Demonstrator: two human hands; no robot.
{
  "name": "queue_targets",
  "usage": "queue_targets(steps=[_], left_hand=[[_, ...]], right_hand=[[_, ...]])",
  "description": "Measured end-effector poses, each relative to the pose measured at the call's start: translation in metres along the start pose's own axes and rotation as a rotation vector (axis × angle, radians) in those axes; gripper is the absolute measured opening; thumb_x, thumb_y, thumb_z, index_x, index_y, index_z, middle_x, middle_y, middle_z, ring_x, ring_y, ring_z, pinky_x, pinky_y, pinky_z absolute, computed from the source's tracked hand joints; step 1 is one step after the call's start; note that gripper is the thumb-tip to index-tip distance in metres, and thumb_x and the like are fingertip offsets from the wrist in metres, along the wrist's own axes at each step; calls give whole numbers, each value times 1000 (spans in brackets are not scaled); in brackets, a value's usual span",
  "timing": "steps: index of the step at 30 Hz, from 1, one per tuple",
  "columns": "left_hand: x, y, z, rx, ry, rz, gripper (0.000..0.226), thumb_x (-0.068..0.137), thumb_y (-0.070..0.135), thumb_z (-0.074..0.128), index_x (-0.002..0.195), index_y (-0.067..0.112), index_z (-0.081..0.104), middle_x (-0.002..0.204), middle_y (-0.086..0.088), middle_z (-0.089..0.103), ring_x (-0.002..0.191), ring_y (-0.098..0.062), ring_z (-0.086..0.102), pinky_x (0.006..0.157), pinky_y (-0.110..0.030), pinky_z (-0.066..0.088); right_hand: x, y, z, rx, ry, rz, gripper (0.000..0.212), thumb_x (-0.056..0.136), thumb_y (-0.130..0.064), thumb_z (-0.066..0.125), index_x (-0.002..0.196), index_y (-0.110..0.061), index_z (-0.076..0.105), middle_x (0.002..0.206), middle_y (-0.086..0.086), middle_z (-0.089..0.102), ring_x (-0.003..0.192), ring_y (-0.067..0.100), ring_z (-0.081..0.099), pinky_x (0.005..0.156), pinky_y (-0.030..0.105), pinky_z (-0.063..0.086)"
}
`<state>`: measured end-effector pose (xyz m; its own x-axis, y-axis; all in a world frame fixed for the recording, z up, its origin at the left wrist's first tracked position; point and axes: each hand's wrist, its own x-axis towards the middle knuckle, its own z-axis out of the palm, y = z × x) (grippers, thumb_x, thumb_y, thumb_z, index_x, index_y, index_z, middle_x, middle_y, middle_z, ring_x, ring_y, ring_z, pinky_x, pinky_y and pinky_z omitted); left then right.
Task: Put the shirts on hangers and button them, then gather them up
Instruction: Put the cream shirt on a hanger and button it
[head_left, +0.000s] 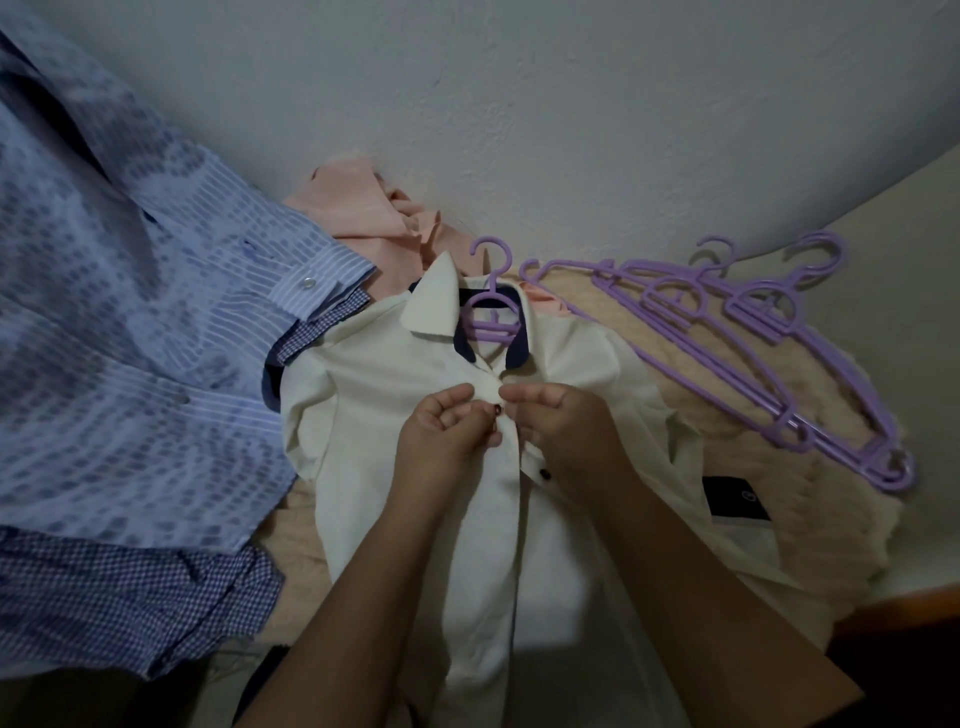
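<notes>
A cream shirt (384, 395) with navy collar lining lies face up in the middle, on a purple hanger (491, 312) whose hook sticks out above the collar. My left hand (441, 434) pinches the left edge of the front placket. My right hand (563, 426) pinches the right edge opposite it. A small dark button (497, 410) shows between my fingertips, just below the collar. A second dark button (545, 473) sits lower on the placket, beside my right wrist.
A blue patterned shirt (130, 332) and a small-checked blue shirt (119, 597) lie piled at the left. A peach garment (363, 213) is bunched against the white wall. Several spare purple hangers (769, 332) lie at the right on a fluffy beige cover (779, 467).
</notes>
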<state>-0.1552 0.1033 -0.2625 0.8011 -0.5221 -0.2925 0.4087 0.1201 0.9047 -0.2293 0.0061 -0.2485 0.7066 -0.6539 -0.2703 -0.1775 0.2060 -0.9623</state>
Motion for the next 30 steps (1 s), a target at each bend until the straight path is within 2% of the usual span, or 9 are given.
queue_targets(steps=[2,4,6,9,11,13,20,27,30], left_hand=[[4,5,1,-139,-27,-47,17,89,-7,56,101,5,55,66,-6,67,51,-10,60,56,-19,54],[7,4,2,-198,-27,-76,17,88,-9,56,99,5,55,67,-8,65,53,-11,59,55,-19,54],[5,-4,2,-154,18,-79,20,86,-10,58,101,4,54,72,-11,63,57,-14,59,57,-23,52],[-12,-24,-1,51,122,-20,24,82,-3,66,103,8,58,74,-7,64,67,-18,60,73,-32,51],[-32,-35,-3,209,148,47,25,79,5,70,99,16,60,77,-6,68,73,-16,65,78,-30,52],[-52,-45,-4,356,124,82,27,78,10,74,97,22,59,79,-4,68,71,-10,65,73,-22,52],[-80,-63,-9,514,156,101,29,83,9,70,97,28,55,83,6,68,70,3,62,64,-6,45],[-74,-64,-13,529,168,74,27,84,13,70,106,23,57,84,7,72,78,4,65,79,-19,52],[-75,-60,-10,444,180,74,24,83,13,71,101,22,59,75,3,70,69,2,64,73,-15,50]], right_hand=[[1,-9,1,365,-86,142,15,89,5,53,91,-4,64,77,15,71,73,23,70,70,30,57],[3,-11,-1,467,-103,183,15,89,9,50,95,1,61,74,15,70,67,20,70,62,27,59],[3,-4,-3,358,-88,156,16,90,6,51,100,0,62,76,10,71,68,17,70,62,22,57],[-3,17,-14,104,7,92,19,87,4,58,101,-5,67,81,3,73,79,13,70,74,19,56],[-14,29,-25,-144,82,23,20,85,-1,62,99,-13,71,89,-3,72,85,9,67,79,17,52],[-30,41,-32,-309,106,-30,20,85,-4,63,101,-14,71,91,-6,69,87,6,63,80,12,48],[-55,65,-21,-424,204,9,22,85,0,61,104,-7,69,96,0,66,91,10,59,83,18,43],[-52,68,-13,-492,291,42,21,82,1,56,95,-11,68,84,-4,60,87,16,60,71,18,38],[-53,65,-8,-503,320,-12,22,84,0,52,99,-10,64,87,-4,57,84,12,53,67,15,33]])
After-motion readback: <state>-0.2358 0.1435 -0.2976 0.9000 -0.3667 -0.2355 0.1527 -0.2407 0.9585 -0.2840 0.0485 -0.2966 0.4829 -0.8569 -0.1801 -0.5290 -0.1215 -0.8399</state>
